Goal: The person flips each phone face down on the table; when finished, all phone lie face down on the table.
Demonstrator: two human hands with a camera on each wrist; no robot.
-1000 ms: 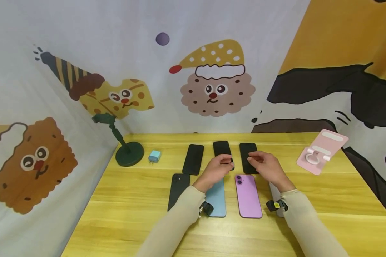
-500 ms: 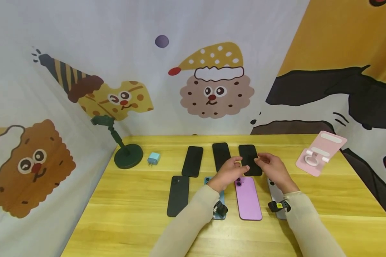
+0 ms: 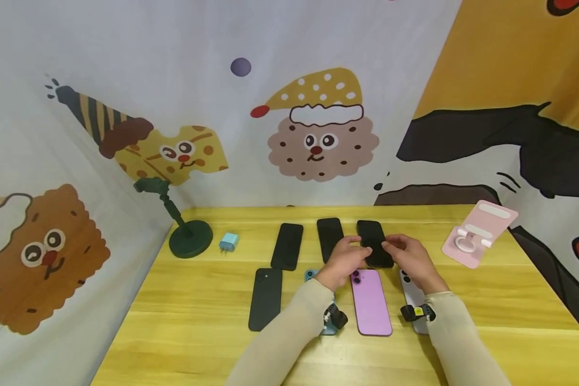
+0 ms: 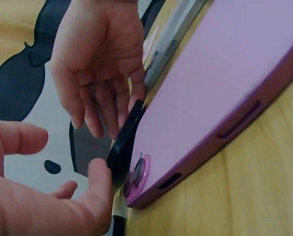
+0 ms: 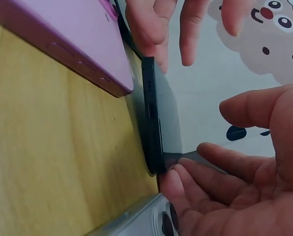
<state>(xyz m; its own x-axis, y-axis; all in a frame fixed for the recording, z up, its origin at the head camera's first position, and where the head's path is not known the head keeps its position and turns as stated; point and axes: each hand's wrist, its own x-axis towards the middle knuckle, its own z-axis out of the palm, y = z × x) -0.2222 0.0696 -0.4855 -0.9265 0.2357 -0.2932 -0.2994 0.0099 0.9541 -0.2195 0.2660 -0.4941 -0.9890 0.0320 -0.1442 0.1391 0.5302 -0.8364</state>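
Note:
A black phone point(image 3: 375, 241), screen up, lies at the right end of the back row, with both hands at its long edges. My left hand point(image 3: 342, 262) has its thumb at the phone's left edge, its other fingers spread loosely above. On the opposite side, my right hand point(image 3: 413, 262) touches the edge with its fingertips; its fingers are relaxed. In the right wrist view the black phone point(image 5: 152, 115) shows its port end. Close in front lies a purple phone point(image 3: 372, 305), back up. A light blue phone point(image 3: 311, 274) is mostly hidden under the left forearm.
Two more black phones point(image 3: 287, 246) lie along the back row. A dark phone point(image 3: 265, 300) and a silver phone point(image 3: 412, 295) lie in front. A green stand point(image 3: 191, 238) and a blue charger point(image 3: 229, 242) are at the left, a pink phone stand point(image 3: 477, 236) at the right.
My left hand has moved right, from over the middle black phone to the rightmost one. That phone's near end has shifted slightly right. My right hand stays at its right edge.

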